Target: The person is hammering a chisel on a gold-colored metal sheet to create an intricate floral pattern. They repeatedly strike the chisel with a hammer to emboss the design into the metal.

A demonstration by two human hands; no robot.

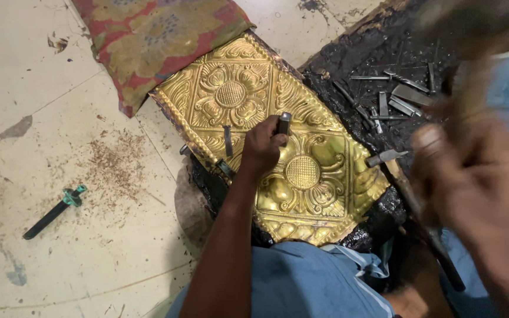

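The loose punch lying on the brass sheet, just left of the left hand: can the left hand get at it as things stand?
Probably yes. The loose punch lies bare on the brass sheet, close beside the left hand, with nothing between. But that hand already grips a metal punch, so it would have to free its fingers.

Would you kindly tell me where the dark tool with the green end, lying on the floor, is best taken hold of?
Grip the dark tool around its long straight shaft, near the middle, coming down from above with the fingers across its width. It lies flat and slanted on the bare floor, apart from everything else; the green end looks lumpier and less even.
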